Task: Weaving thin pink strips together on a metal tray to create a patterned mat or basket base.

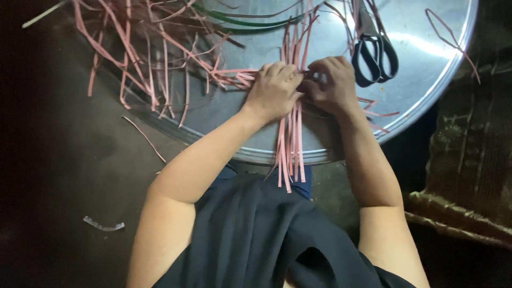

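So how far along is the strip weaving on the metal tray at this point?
Early, it seems. Done: only a small crossing of pink strips under the hands, long ends hanging over the round metal tray rim. In hand: left hand and right hand pinch that crossing together. Left: a loose pile of pink strips lies unused, plus green strips; black-handled scissors lie aside.

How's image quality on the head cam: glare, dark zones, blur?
Head view: strong glare on the round metal tray at upper right, washing out its surface; the floor at left falls into deep shadow, detail lost; left hand and right hand evenly lit, reasonably sharp over the pink strips; the scissors read clearly; the loose strips at upper left look slightly soft.
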